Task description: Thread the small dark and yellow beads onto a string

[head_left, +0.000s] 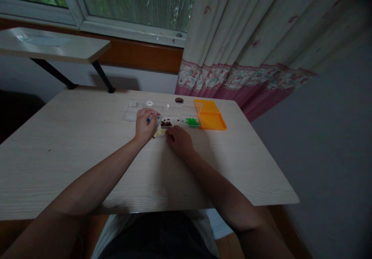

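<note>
A clear plastic compartment box point(183, 109) lies near the back of the table. Small dark brown pieces point(166, 123) fill one front compartment, and bright green pieces point(192, 122) sit in the compartment at its right end. My left hand point(144, 126) is over the box's front left part, fingers pinched together, with some blue pieces point(148, 120) showing beside them. Just in front of the brown pieces, my right hand point(181, 139) has its fingertips pressed together. Between both hands are tiny yellow pieces point(161, 132). Whatever either pinch holds is too small to make out.
An orange tray point(212, 115) lies at the box's right end. Behind the box is a dark round hole point(179, 100) in the table point(122, 181). A raised shelf point(55, 47) on black legs stands back left. Curtains point(232, 49) hang behind the table's right side.
</note>
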`<state>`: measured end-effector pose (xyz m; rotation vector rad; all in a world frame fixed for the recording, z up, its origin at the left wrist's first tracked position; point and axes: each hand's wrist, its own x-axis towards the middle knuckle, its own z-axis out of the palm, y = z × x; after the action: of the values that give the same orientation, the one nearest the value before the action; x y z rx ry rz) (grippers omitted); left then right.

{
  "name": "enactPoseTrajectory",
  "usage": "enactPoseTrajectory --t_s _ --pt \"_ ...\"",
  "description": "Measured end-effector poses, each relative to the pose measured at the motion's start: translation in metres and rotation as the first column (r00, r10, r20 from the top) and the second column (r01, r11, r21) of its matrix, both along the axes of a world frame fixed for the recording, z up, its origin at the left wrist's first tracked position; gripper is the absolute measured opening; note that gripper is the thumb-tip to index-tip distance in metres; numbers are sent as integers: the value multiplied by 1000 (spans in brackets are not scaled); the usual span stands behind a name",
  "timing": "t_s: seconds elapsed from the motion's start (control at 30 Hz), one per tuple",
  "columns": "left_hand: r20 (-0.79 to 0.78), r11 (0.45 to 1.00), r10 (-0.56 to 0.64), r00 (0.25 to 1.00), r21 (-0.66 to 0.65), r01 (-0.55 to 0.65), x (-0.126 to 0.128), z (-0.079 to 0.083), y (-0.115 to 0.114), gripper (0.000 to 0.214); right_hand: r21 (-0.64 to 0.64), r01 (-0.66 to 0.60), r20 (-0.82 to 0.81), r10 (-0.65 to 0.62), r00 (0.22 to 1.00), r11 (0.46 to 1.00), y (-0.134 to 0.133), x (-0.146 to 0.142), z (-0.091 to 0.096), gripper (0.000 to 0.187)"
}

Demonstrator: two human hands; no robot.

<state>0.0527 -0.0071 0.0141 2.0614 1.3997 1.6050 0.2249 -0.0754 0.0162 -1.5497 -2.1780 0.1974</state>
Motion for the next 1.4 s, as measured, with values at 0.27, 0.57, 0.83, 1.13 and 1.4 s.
enactPoseTrajectory --t_s 0.27,0.57,0.83,1.13,1.4 --pt "-20 1000 -2 1000 1 2 0 2 -2 26 35 -298 196 286 938 954 -12 -18 2 37" --pt "-17 1000 4 1000 6 -4 0 4 -2 25 -6 -293 62 293 954 956 -7 -10 -2 26" --pt "-33 1000 7 999 -9 -7 0 4 -3 25 -19 -241 6 241 971 970 -7 -11 -1 19" --pt "-69 999 -33 997 -12 32 1 3 -4 24 45 -10 -173 18 985 999 3 5 0 13" --pt "-321 927 -354 878 3 374 7 5 -12 17 -102 219 -632 -234 739 970 15 24 3 18"
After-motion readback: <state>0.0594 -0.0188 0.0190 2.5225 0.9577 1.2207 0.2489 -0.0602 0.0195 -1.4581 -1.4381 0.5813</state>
